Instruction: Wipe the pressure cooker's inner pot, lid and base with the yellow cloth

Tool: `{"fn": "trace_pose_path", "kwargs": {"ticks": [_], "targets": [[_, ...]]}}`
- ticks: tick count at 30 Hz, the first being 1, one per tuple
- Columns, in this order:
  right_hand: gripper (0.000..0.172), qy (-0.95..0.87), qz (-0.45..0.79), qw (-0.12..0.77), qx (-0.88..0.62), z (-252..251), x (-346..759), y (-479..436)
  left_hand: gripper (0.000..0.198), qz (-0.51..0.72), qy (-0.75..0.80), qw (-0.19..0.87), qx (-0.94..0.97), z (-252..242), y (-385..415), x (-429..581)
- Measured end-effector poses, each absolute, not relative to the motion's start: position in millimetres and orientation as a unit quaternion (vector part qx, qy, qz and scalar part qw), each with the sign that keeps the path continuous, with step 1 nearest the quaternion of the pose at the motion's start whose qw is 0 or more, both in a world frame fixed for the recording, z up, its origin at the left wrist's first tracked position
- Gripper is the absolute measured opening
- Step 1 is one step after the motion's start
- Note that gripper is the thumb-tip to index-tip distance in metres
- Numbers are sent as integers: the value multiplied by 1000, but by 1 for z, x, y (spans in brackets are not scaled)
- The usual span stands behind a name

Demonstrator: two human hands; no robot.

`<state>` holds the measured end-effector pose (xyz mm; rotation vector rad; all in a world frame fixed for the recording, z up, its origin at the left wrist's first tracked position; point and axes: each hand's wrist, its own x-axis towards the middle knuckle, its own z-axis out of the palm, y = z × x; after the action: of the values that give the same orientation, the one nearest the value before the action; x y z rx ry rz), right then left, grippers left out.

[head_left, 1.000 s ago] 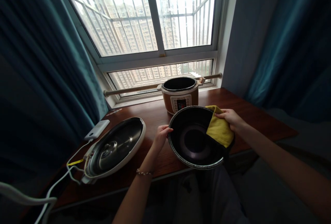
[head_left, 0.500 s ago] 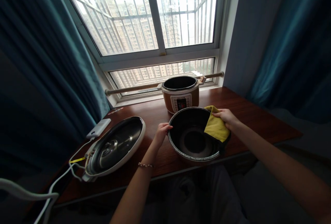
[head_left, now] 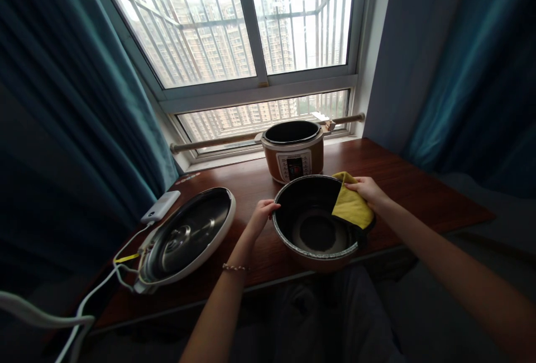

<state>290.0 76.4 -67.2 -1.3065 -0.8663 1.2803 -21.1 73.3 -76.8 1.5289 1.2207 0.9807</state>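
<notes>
A dark round inner pot (head_left: pixel 312 243) is tilted toward me over the table's front edge. My left hand (head_left: pixel 264 213) is closed on its left rim, fingers outside and thumb over the edge. My right hand (head_left: pixel 367 191) pinches a yellow cloth (head_left: pixel 354 209) draped over the pot's right rim, part of it hanging inside. Whether the right fingers also grip the rim is hidden by the cloth. Just behind the pot stands the brown and white electric cooker (head_left: pixel 293 151), its top uncovered and its button panel facing me.
The cooker's detached lid (head_left: pixel 188 234) rests underside up on the left of the wooden table (head_left: pixel 389 178). A white box-like device (head_left: pixel 161 206) with a white cable (head_left: pixel 100 285) sits beyond it. A barred window (head_left: pixel 226 28) and blue curtains (head_left: pixel 109 72) surround the table.
The pot has tipped very slightly, showing more of its outer front. Both hands keep their places on the rim and the cloth; the view has shifted a little.
</notes>
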Motion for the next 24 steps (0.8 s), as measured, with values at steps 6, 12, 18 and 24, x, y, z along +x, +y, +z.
{"fn": "trace_pose_path", "kwargs": {"ticks": [6, 12, 18, 24], "targets": [[22, -424, 483, 528, -555, -70, 290, 73, 24, 504, 547, 183, 643, -60, 26, -17], [31, -567, 287, 476, -608, -76, 294, 75, 31, 521, 324, 60, 787, -76, -50, 25], [37, -588, 169, 508, -606, -80, 299, 76, 30, 539, 320, -69, 776, -106, -51, 48], [48, -579, 273, 498, -586, -97, 306, 74, 32, 570, 315, -102, 752, -111, -44, 49]]}}
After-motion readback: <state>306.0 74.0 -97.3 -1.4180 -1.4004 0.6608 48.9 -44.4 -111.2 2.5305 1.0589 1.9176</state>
